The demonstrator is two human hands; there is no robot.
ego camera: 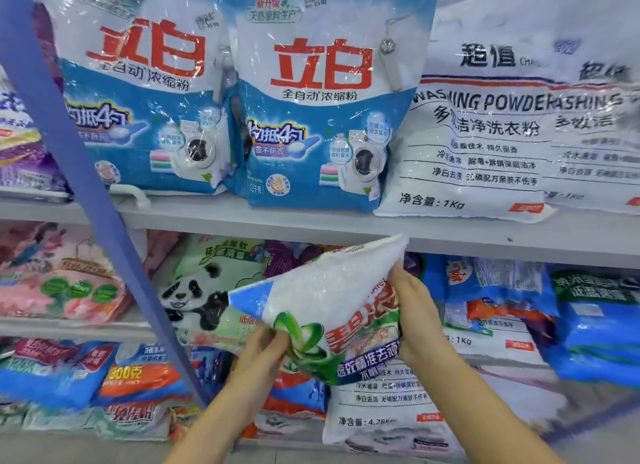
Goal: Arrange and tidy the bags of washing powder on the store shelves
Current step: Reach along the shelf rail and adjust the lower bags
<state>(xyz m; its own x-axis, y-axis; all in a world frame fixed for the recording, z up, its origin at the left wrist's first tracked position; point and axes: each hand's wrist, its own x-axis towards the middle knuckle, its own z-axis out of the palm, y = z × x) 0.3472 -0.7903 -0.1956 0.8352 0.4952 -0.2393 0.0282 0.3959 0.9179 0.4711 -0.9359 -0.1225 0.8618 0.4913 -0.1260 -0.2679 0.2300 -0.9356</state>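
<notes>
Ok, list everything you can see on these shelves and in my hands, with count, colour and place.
held bag: one, white and green, in front of middle shelf
red-lettered bags: two, blue and white, upright on top shelf
washing powder bags: two, white, top shelf right
purple bag: one, purple, top shelf far left
panda bag: one, green and white, middle shelf
pink bag: at least one, pink, middle shelf left
shelf post: one, blue, left side
left hand: one, grips held bag's lower edge
right hand: one, grips held bag's right edge
</notes>
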